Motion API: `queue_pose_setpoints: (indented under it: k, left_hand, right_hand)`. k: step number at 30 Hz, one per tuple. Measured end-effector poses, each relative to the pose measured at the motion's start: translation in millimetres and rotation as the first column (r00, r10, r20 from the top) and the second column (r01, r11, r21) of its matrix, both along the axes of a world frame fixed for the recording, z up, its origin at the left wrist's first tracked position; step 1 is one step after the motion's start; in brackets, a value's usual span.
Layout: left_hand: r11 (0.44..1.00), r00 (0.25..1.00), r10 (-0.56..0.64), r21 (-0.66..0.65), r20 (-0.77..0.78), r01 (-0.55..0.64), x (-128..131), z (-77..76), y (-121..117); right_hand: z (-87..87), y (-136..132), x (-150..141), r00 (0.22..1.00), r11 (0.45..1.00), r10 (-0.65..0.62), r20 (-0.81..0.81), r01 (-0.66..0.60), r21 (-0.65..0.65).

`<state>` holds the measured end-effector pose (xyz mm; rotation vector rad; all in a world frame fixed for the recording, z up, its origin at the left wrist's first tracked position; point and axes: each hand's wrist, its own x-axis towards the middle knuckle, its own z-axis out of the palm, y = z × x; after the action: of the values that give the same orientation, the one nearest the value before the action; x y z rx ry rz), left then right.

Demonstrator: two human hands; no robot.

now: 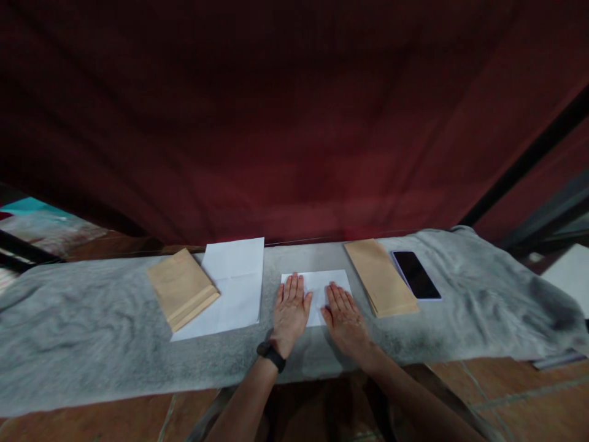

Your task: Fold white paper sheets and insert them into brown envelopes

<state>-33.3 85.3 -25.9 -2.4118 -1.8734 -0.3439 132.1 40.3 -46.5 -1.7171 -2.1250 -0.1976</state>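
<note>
A white sheet of paper (317,282), seemingly folded, lies in front of me on a grey cloth. My left hand (291,308) rests flat on its left part, fingers stretched out. On the right part my right hand (345,318) lies palm down, its fingers also straight. Right of the hands is a pile of brown envelopes (380,276). To the left, larger white sheets (237,288) lie partly under another stack of brown envelopes (181,285). Neither hand grips anything.
The grey cloth (105,337) covers a long narrow surface. A phone (416,274) with a dark screen lies beyond the right-hand envelopes. A dark red panel (294,153) rises behind the surface. Tiled floor (497,393) shows below its front edge.
</note>
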Motion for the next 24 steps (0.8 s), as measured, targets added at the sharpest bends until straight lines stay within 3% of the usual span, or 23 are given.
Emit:
queue_pose_setpoints:
  k: [11, 17, 20, 24]
  left_hand:
    - [0.988, 0.989, 0.146, 0.043, 0.006, -0.146, -15.8, -1.5, -4.5]
    - [0.985, 0.955, 0.173, -0.054, 0.242, -0.165, -29.4, 5.7, -2.2]
    - [0.976, 0.865, 0.211, -0.155, 0.455, -0.156, -35.3, 12.7, 5.6]
    - [0.956, 0.603, 0.286, -0.267, 0.745, -0.125, -41.1, 19.5, 13.4]
  right_hand:
    - [-7.5, -2.3, 18.0, 0.992, 0.990, -0.119, 0.031, 0.116, 0.084]
    - [-4.3, -1.8, 21.4, 0.992, 0.989, -0.127, -0.004, 0.127, 0.079]
    - [2.1, -2.4, 14.4, 0.999, 0.998, -0.033, -0.028, 0.035, 0.054]
    - [8.2, -5.3, -0.9, 0.993, 0.994, 0.107, -0.060, -0.107, -0.004]
